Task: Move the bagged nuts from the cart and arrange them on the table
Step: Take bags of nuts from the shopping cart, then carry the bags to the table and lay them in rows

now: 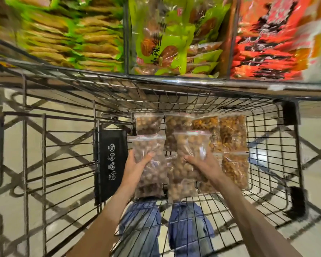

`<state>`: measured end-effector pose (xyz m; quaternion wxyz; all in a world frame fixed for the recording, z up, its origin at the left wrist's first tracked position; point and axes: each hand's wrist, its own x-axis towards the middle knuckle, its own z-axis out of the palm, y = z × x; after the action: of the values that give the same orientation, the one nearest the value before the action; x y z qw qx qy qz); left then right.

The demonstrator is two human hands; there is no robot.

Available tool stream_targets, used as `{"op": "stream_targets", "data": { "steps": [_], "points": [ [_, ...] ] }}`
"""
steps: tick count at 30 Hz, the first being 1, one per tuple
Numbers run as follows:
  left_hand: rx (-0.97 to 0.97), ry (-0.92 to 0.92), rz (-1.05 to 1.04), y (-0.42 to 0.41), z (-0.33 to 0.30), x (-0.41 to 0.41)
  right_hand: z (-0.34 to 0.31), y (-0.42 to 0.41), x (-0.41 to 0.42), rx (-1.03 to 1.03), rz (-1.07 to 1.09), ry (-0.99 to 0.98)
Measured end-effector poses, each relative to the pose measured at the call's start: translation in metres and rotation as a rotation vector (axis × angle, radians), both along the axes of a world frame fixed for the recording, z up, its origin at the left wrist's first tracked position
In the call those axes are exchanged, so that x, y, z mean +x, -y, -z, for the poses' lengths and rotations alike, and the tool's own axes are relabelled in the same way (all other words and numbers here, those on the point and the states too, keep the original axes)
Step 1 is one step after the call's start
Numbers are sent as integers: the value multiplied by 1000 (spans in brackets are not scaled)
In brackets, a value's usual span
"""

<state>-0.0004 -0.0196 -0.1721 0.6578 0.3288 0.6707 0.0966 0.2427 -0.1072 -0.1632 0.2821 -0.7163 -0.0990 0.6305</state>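
Observation:
Inside the wire cart [271,138] lie several clear zip bags of brown nuts. My left hand [135,166] grips one bag of round brown nuts [148,151] from its left side, thumb across the front. My right hand [204,164] grips a second bag of lighter nuts [191,145] from its right side. Both held bags sit just above the others. More bags lie beneath and beyond them, including two at the back [148,123] and orange-brown ones on the right [233,134].
The display table [174,81] runs along the cart's far edge, stacked with green snack packs [167,34], flat green-and-tan packs [72,34] and red packs [267,43]. A black child-seat flap [110,164] stands at the cart's left. My jeans [189,229] show through the mesh.

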Motion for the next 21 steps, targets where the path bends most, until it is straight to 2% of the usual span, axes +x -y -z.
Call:
{"op": "stream_targets", "data": {
  "steps": [4,11,16,21],
  "points": [
    [40,105,63,9,-33,4,-48,28,-5,54,20,-5],
    [39,198,311,26,-125,13,-142,74,-13,115,33,10],
    [125,226,357,46,-190,21,-212,102,-23,202,199,14],
    [200,314,498,67,-244,46,-267,141,-16,274,325,92]
  ]
}}
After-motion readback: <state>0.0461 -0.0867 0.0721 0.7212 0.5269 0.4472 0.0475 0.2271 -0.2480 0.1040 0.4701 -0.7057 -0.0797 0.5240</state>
